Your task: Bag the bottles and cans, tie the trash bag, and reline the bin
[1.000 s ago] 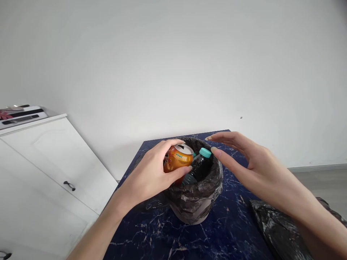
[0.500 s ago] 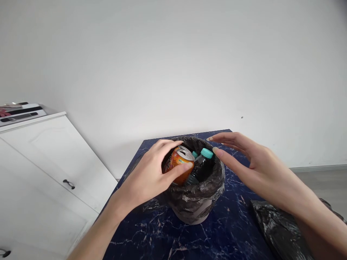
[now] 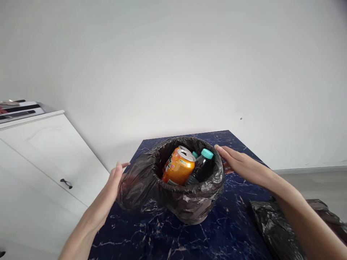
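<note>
A small bin lined with a black plastic bag stands on the dark blue marbled table. Inside it lean an orange drink can, part of a second can behind it, and a dark bottle with a teal cap. Another teal cap shows between them. My left hand is open beside the bag's loose left part; a reddish patch, seemingly its fingers, shows through the film. My right hand lies along the bin's right side, fingers stretched, thumb tip at the rim.
Another black plastic bag lies crumpled at the table's right edge, partly behind my right forearm. A white cabinet with dark handles stands left, with items on top. Behind the blue table rises a white wall.
My left hand has let go of the orange can and moved left to the bag's loose part, which now bulges out leftward. My right hand has come down against the bin's right side.
</note>
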`<state>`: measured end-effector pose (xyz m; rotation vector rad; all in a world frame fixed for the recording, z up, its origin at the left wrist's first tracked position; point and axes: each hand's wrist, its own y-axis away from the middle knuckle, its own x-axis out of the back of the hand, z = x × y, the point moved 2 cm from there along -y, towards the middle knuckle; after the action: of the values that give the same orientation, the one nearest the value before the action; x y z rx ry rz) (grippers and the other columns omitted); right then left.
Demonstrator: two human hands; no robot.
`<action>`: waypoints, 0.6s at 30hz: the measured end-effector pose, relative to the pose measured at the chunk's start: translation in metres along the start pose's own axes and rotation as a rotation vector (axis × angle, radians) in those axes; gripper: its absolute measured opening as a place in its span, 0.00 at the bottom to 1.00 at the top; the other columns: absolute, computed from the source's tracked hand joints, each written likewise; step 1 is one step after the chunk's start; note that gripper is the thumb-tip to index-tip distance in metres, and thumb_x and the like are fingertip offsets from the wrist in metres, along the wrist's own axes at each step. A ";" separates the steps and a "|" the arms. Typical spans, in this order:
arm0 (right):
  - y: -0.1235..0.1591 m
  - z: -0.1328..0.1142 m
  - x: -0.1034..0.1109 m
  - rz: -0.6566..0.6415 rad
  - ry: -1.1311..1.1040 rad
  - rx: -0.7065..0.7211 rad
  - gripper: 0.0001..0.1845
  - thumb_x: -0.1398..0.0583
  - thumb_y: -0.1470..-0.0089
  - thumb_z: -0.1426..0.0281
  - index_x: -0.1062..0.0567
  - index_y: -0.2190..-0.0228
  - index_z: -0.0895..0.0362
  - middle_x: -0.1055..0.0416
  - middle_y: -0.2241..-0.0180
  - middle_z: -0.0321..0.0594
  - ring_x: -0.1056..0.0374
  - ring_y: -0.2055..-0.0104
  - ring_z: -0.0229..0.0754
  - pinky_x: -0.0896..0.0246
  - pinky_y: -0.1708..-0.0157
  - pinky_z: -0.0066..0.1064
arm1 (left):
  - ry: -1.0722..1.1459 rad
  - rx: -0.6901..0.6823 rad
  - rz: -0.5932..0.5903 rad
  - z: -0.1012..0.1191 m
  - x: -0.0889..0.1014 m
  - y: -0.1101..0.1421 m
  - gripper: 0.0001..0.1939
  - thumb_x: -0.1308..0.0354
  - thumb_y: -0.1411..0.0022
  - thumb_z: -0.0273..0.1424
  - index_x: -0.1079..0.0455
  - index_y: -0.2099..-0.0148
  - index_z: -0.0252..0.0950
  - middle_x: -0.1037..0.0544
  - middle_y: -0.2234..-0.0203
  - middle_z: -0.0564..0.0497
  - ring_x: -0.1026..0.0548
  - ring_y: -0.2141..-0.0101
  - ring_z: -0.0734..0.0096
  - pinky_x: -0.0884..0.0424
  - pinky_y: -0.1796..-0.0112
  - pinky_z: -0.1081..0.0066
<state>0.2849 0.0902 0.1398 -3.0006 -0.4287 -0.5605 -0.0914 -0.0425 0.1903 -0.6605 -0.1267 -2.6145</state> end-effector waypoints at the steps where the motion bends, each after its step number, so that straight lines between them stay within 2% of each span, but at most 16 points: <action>1: 0.000 0.000 -0.003 -0.034 -0.037 -0.022 0.40 0.48 0.36 0.31 0.20 0.47 0.48 0.17 0.52 0.46 0.20 0.53 0.60 0.23 0.54 0.50 | 0.078 0.043 -0.077 -0.002 -0.001 0.002 0.39 0.51 0.31 0.67 0.32 0.30 0.52 0.21 0.36 0.42 0.22 0.37 0.43 0.21 0.42 0.51; 3: 0.002 -0.003 -0.008 -0.055 -0.103 -0.027 0.44 0.47 0.39 0.28 0.19 0.47 0.49 0.17 0.56 0.45 0.21 0.51 0.59 0.23 0.51 0.49 | 0.210 0.083 -0.156 0.000 -0.003 0.005 0.38 0.43 0.33 0.65 0.31 0.31 0.51 0.20 0.37 0.43 0.18 0.41 0.45 0.18 0.48 0.57; 6: 0.006 -0.010 -0.011 0.019 -0.259 0.020 0.38 0.40 0.39 0.32 0.20 0.42 0.43 0.19 0.44 0.38 0.27 0.38 0.53 0.28 0.43 0.39 | 0.291 0.106 -0.117 0.009 -0.008 0.004 0.39 0.30 0.40 0.60 0.30 0.32 0.53 0.17 0.42 0.46 0.15 0.49 0.51 0.17 0.58 0.67; 8: 0.007 -0.012 -0.012 0.054 -0.398 0.034 0.33 0.34 0.39 0.38 0.22 0.40 0.40 0.22 0.40 0.35 0.29 0.37 0.48 0.29 0.44 0.32 | 0.308 0.089 -0.072 0.018 -0.011 0.002 0.40 0.25 0.45 0.58 0.28 0.34 0.54 0.16 0.49 0.48 0.14 0.54 0.56 0.18 0.63 0.72; 11: 0.006 -0.013 -0.012 0.053 -0.588 0.005 0.33 0.27 0.42 0.46 0.22 0.40 0.43 0.19 0.48 0.38 0.24 0.48 0.44 0.27 0.54 0.28 | 0.371 0.017 -0.019 0.031 -0.018 -0.001 0.42 0.20 0.51 0.55 0.25 0.37 0.51 0.16 0.59 0.50 0.15 0.62 0.61 0.19 0.66 0.75; 14: 0.006 -0.015 -0.011 0.090 -0.701 0.000 0.34 0.22 0.48 0.54 0.21 0.43 0.46 0.18 0.56 0.38 0.24 0.60 0.41 0.28 0.64 0.26 | 0.436 -0.028 0.013 0.043 -0.026 -0.005 0.43 0.18 0.55 0.51 0.25 0.39 0.47 0.18 0.64 0.52 0.17 0.66 0.65 0.21 0.69 0.76; 18: 0.010 -0.022 -0.009 0.209 -0.803 0.061 0.33 0.18 0.57 0.60 0.20 0.51 0.47 0.21 0.59 0.37 0.26 0.66 0.38 0.32 0.71 0.23 | 0.525 -0.121 0.063 0.058 -0.036 -0.015 0.37 0.18 0.56 0.46 0.24 0.44 0.44 0.22 0.71 0.55 0.24 0.75 0.72 0.29 0.77 0.79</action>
<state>0.2716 0.0759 0.1571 -3.0222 -0.1412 0.6828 -0.0446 -0.0043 0.2253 0.0017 0.2102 -2.6523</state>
